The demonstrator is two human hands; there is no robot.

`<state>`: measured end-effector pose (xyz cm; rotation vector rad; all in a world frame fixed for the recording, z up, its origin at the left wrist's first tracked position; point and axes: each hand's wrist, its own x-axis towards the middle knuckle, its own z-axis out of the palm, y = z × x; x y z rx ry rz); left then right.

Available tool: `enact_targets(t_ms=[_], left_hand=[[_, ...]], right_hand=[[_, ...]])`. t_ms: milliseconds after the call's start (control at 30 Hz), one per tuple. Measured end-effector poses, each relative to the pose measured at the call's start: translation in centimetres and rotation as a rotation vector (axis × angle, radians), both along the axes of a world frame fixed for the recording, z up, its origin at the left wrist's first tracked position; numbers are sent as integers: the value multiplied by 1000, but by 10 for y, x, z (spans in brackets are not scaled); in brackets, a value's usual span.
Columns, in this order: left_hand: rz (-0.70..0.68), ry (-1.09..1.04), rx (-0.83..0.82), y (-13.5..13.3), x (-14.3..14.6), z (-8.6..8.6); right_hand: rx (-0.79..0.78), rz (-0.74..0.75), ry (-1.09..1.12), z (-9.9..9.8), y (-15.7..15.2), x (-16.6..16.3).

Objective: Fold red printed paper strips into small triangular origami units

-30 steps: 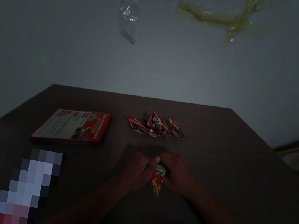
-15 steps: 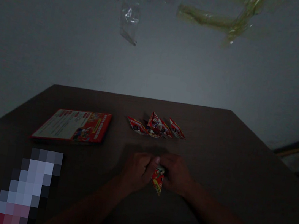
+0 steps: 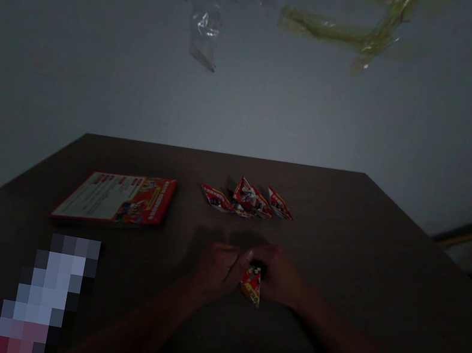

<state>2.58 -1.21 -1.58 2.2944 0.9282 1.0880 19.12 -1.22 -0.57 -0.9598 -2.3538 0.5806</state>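
Between my two hands, low over the near middle of the table, is a small folded paper piece (image 3: 251,284), printed red, yellow and green, with one pointed end towards me. My left hand (image 3: 218,272) is closed on its left side, the thumb pressed near the top. My right hand (image 3: 280,279) curls round the right side, most of its fingers hidden in shadow. Beyond the hands lie several similar folded paper pieces (image 3: 246,193), red and white with sharp tips, some standing in a loose cluster.
A red-bordered book or pad (image 3: 109,197) with a white printed cover lies at the left on the dark wooden table (image 3: 347,220). Nearer me on that side is a pixelated object (image 3: 46,283). The grey wall (image 3: 267,103) with tape scraps rises behind the table.
The folded paper piece has turned slightly, its near tip shifting a little to the right. Both hands keep hold of it in nearly the same place.
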Motion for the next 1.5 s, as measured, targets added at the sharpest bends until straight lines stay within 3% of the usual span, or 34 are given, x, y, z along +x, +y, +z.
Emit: enact_targets(t_ms=[267, 733, 1000, 1233, 1500], left_hand=[[122, -112, -189, 3, -2, 1], [-47, 48, -171, -1, -1, 5], [-34, 50, -202, 1, 0, 6], [77, -87, -343, 3, -4, 5], [234, -192, -393, 5, -6, 1]], right_hand=[[-106, 29, 80, 0, 2, 6], [-109, 35, 52, -7, 4, 7], [-263, 2, 180, -2, 0, 2], [-406, 41, 307, 0, -1, 6], [-395, -54, 345, 5, 2, 19]])
